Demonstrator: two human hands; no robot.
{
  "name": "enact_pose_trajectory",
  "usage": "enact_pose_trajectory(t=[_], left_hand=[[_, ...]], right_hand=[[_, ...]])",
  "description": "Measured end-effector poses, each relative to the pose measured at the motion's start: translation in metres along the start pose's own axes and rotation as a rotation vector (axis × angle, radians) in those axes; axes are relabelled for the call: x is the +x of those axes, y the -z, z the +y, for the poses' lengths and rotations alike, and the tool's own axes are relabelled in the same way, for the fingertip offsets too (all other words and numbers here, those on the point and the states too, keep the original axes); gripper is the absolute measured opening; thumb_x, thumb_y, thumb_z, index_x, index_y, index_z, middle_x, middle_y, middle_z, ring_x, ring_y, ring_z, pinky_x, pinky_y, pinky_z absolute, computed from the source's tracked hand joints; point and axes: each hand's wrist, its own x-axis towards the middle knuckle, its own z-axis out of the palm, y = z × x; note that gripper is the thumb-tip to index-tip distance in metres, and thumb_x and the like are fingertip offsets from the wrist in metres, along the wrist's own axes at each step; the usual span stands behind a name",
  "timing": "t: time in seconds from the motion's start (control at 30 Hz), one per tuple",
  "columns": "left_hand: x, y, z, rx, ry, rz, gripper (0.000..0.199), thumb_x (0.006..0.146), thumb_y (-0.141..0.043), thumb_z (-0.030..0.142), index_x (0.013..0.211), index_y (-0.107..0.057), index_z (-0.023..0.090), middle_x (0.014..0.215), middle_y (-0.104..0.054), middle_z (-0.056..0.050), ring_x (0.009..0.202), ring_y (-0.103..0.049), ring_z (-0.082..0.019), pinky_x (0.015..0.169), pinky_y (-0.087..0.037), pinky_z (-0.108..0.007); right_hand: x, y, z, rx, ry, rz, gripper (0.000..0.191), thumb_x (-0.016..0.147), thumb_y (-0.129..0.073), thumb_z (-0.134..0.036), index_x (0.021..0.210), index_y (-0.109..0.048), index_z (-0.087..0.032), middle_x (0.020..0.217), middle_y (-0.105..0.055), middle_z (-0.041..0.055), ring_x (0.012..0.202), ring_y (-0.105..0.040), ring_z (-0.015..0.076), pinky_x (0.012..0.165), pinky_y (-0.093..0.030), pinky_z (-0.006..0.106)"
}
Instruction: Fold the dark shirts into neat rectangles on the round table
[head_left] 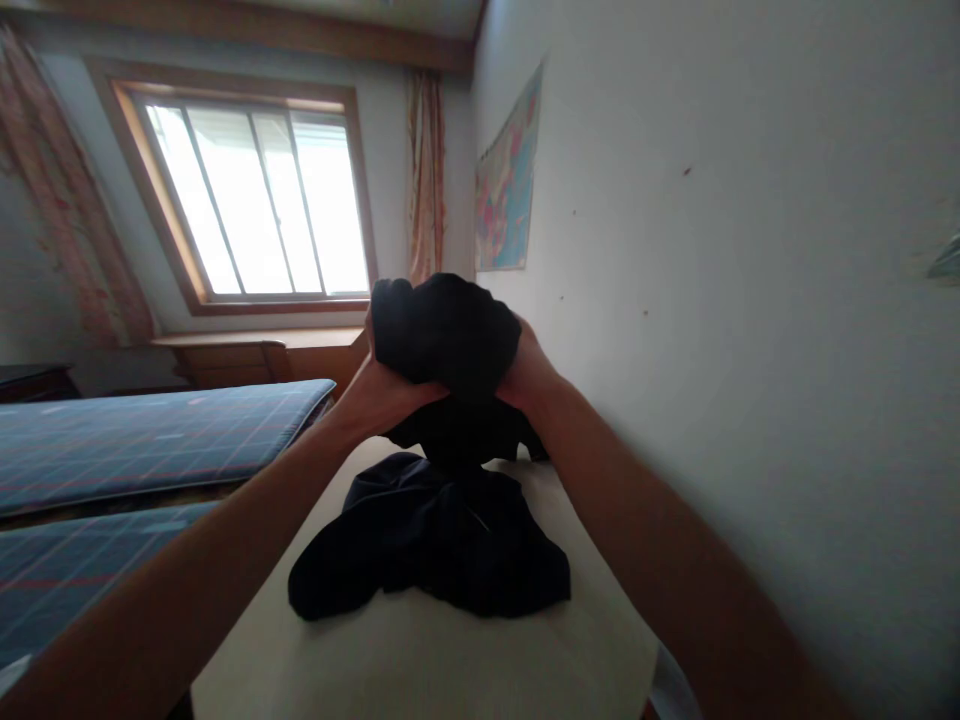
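Observation:
A black garment is bunched up and raised in front of me, its exact kind unclear. My left hand grips its left side, thumb across the lower front. On the right side my right hand is closed around the cloth, with most of its fingers hidden behind. Below the bundle, a dark navy garment part lies crumpled on a cream-coloured table. Black cloth hangs between the two, and I cannot tell whether they are one piece.
To the left are mattresses with a blue plaid cover. A white wall with a map runs close along the right. Ahead stand a wooden desk, a bright window and patterned curtains.

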Motion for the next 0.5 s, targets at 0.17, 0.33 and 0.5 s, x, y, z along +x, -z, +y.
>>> enact_pose_trajectory(t=[0.17, 0.33, 0.5], left_hand=[[0.001, 0.001, 0.004, -0.07, -0.078, 0.199, 0.058, 0.056, -0.088, 0.024, 0.106, -0.059, 0.019, 0.11, -0.069, -0.004, 0.12, -0.057, -0.028, 0.103, -0.047, -0.037], [0.014, 0.024, 0.008, 0.116, -0.171, 0.273, 0.031, 0.071, -0.079, 0.021, 0.096, -0.06, 0.018, 0.103, -0.07, 0.0, 0.119, -0.056, -0.024, 0.103, -0.042, -0.035], [-0.017, 0.026, -0.039, 0.431, -0.025, -0.252, 0.048, 0.063, -0.08, 0.043, 0.103, -0.067, 0.019, 0.109, -0.071, -0.007, 0.109, -0.062, -0.031, 0.099, -0.046, -0.042]], right_hand=[[0.001, 0.009, 0.01, -0.16, -0.009, -0.052, 0.036, 0.086, -0.062, -0.05, 0.115, -0.057, -0.029, 0.098, -0.069, 0.0012, 0.095, -0.066, 0.0198, 0.08, -0.056, 0.037], [-0.005, 0.082, 0.048, -0.465, -0.16, 0.078, 0.027, 0.091, -0.053, -0.032, 0.116, -0.055, -0.022, 0.121, -0.066, 0.0088, 0.101, -0.065, 0.018, 0.092, -0.051, 0.04], [-0.053, 0.161, 0.108, -1.372, -0.472, 0.285, 0.048, 0.082, -0.066, -0.03, 0.124, -0.058, -0.01, 0.138, -0.052, 0.0239, 0.134, -0.042, 0.0311, 0.112, -0.029, 0.048]])
